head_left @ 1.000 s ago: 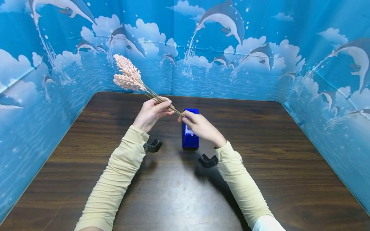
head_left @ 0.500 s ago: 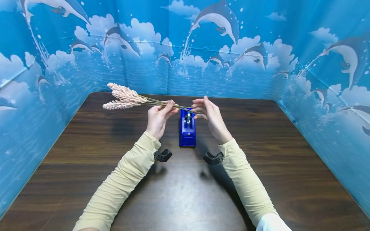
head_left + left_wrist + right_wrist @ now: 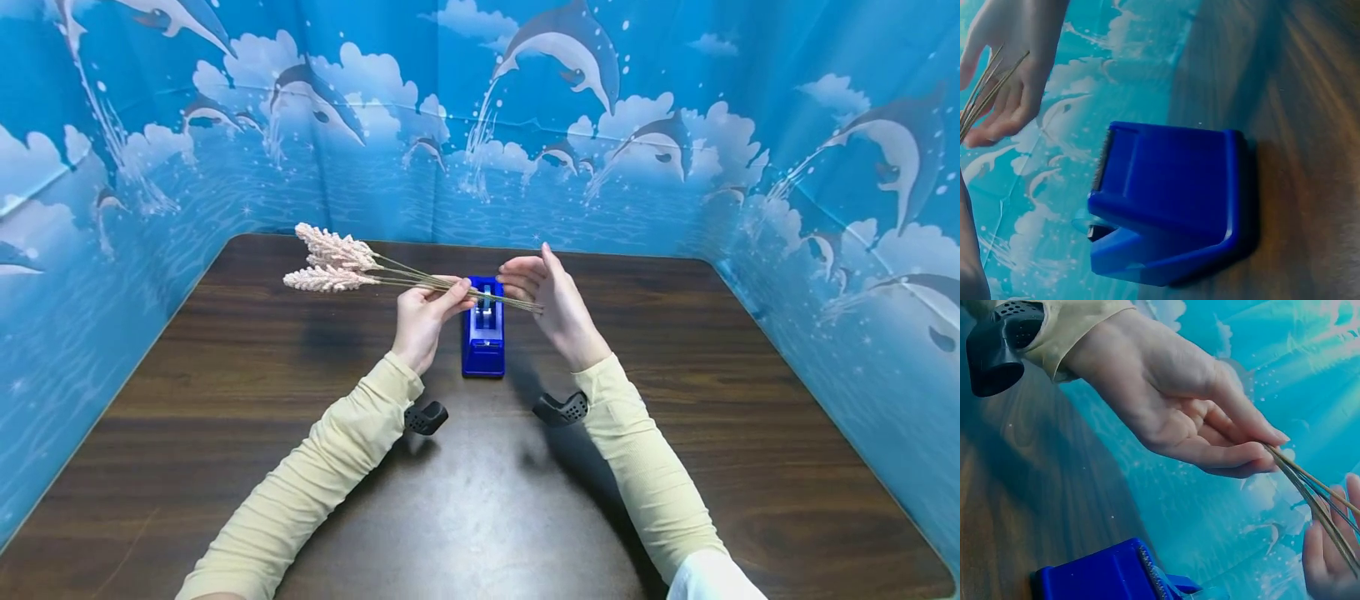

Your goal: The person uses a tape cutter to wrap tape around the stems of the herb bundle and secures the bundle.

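My left hand (image 3: 426, 321) pinches a small bunch of dried-looking grass stems between thumb and fingers. Pale pink, fluffy seed heads (image 3: 333, 260) point left, and the thin stems (image 3: 1316, 506) run right past the fingertips. My right hand (image 3: 551, 304) faces them with its palm turned inward and fingers relaxed. In the left wrist view, the stem ends overlap that right palm (image 3: 1013, 69). A blue tape dispenser (image 3: 483, 358) stands on the table beneath the stems, which hide part of it. Its serrated cutter edge (image 3: 1102, 161) shows in the left wrist view.
The dark wood-grain table (image 3: 660, 400) has a curtain (image 3: 480, 200) with dolphins and clouds around its far and side edges. Black wrist cameras (image 3: 426, 418) stick out from the inner side of both sleeves.
My right hand has let go of the stems' lower ends and spread its fingers. The bunch has swung from a steep slant to nearly level, and my left hand has shifted right.
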Demonstrator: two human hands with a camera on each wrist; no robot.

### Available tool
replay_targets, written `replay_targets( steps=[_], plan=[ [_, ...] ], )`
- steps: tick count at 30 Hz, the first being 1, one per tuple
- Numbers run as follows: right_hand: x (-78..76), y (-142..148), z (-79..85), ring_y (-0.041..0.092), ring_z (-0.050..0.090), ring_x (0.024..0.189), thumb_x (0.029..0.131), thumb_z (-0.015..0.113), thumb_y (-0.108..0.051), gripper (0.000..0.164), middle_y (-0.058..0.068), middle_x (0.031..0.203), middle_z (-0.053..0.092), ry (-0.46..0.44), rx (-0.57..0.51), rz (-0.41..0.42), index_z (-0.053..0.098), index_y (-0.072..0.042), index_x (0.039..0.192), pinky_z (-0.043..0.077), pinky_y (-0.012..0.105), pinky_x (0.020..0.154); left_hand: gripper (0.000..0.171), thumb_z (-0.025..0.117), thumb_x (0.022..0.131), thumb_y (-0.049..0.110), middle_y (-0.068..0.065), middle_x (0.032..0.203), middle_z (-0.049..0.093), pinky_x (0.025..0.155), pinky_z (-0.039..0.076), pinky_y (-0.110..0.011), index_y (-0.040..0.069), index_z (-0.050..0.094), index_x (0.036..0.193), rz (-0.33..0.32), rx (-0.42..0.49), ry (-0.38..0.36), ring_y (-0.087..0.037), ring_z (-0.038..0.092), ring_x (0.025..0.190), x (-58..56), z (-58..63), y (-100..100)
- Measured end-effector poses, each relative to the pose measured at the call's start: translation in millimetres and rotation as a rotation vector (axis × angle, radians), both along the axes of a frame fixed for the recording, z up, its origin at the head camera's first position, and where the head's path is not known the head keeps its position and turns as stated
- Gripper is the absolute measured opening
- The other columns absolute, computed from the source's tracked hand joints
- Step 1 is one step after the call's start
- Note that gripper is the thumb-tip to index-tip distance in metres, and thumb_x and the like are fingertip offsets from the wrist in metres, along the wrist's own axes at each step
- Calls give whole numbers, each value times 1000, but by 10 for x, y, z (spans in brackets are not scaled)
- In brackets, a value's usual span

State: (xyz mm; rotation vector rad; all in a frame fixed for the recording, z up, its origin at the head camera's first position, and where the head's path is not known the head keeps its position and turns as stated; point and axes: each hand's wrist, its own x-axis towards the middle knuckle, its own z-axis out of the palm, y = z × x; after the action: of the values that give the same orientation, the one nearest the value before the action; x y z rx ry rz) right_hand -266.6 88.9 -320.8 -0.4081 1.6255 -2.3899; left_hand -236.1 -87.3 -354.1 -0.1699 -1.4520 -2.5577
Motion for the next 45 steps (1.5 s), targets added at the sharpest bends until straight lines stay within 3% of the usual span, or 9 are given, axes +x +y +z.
replay_targets(
  steps=[8,12,21,28,30,33,38,41,45],
  plan=[
    [34,-64,-5,8,64,79,106,35,-30,43,-6,83,68,71,47,-156,67,-15,80,49,26,81,14,60,89,-8,3,76,71,70,57,-22,5,64,87,8,-38,40,-8,69,68,49,-15,63],
    [38,-51,-50,9,65,75,106,33,-33,45,-6,81,68,83,107,-144,66,-15,81,51,26,79,13,61,89,-7,2,76,71,69,56,-23,6,64,87,22,-28,40,-9,68,67,66,4,87],
    [49,-49,-114,8,65,76,106,30,-36,49,-5,82,69,51,68,-105,68,-15,81,52,24,78,12,62,87,-8,5,74,71,67,56,-23,3,65,89,75,-73,90,-8,68,64,94,-10,147],
    [82,-14,-102,10,65,84,106,32,-37,48,-5,90,69,73,41,34,67,-15,83,51,24,81,15,61,88,-7,3,71,71,64,56,-23,7,65,86,45,-78,94,-8,67,63,106,-72,177],
    [74,4,-103,9,65,84,105,34,-36,44,-3,90,69,79,99,62,66,-13,85,51,26,82,12,61,88,-7,3,71,71,64,56,-23,5,64,88,45,-83,106,-9,68,63,113,-81,176],
    [49,35,-115,14,65,86,105,39,-30,35,-1,92,68,148,308,104,65,-7,97,51,29,81,7,61,88,-7,2,72,71,65,57,-23,-2,63,92,56,-98,130,-9,68,64,129,-78,184],
    [41,83,-141,17,59,67,104,44,-27,36,4,75,64,391,706,162,64,1,96,47,26,63,12,62,88,-6,3,72,71,67,57,-24,-14,60,97,71,-124,147,-9,69,64,150,-79,200],
    [60,94,-137,12,45,54,103,44,-29,39,0,60,52,470,824,160,66,-3,85,37,24,54,9,63,87,-6,3,71,71,67,57,-23,-10,61,95,62,-125,140,-8,69,64,159,-100,206],
    [71,118,-138,12,35,52,103,45,-31,38,-3,58,40,505,884,157,63,-9,78,29,25,52,7,63,88,-5,4,72,70,67,56,-23,-3,62,94,18,-134,75,-8,67,65,162,-108,200]
  ],
)
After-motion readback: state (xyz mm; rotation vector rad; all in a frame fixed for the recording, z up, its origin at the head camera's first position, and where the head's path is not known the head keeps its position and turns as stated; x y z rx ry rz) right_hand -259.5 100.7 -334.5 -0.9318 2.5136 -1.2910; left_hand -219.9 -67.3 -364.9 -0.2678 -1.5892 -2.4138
